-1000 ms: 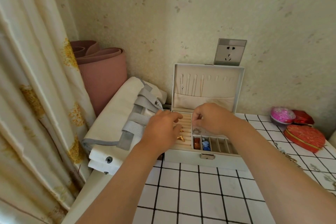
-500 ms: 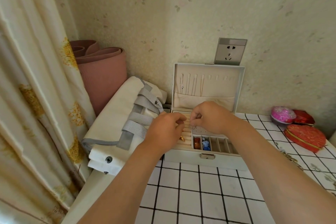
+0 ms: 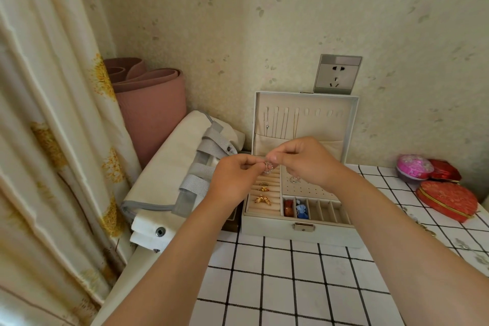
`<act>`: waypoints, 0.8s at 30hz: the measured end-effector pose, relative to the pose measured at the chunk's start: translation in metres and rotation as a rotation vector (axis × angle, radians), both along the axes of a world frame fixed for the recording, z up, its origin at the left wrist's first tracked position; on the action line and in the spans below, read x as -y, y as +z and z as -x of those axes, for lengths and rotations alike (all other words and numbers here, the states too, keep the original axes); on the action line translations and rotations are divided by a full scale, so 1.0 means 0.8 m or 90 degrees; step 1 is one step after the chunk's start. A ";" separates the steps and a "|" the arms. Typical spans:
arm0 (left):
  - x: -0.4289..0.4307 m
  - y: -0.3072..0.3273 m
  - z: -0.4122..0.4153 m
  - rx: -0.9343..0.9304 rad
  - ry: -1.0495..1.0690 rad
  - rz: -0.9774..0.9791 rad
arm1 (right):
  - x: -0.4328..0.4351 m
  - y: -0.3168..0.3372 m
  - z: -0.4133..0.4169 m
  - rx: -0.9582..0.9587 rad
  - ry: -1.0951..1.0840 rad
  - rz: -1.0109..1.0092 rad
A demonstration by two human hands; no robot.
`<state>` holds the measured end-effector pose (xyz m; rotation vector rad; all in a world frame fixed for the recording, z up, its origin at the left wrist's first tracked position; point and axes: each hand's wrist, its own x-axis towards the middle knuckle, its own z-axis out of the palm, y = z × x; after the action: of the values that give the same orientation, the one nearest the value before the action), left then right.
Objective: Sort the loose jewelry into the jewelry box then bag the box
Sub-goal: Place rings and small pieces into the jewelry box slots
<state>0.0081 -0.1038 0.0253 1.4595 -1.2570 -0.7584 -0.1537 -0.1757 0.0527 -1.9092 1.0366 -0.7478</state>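
Both hands have risen from the ring rolls and meet above the open jewelry box (image 3: 299, 233). The left hand (image 3: 235, 176) and right hand (image 3: 304, 161) pinch a small silver hoop (image 3: 268, 167) between their fingertips. Gold brooches (image 3: 262, 199) sit in the box's left rolls, and the canvas bag (image 3: 169, 167) lies to the box's left.

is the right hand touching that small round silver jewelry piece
Touching. The head view shows the right hand pinching the small round silver jewelry piece, and the left hand pinching it.
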 end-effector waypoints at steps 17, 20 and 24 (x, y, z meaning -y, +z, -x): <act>0.007 -0.029 -0.008 0.403 0.068 0.015 | 0.009 -0.036 -0.013 -0.102 -0.063 0.117; 0.004 -0.033 -0.009 0.467 0.021 0.023 | 0.007 -0.051 -0.017 -0.185 -0.078 0.163; 0.002 -0.038 -0.008 0.523 -0.047 0.029 | 0.000 -0.060 -0.023 -0.240 -0.084 0.211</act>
<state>0.0145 -0.1055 -0.0051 1.7616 -1.9236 -0.1444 -0.1357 -0.1760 0.0046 -2.3455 1.3462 -0.6797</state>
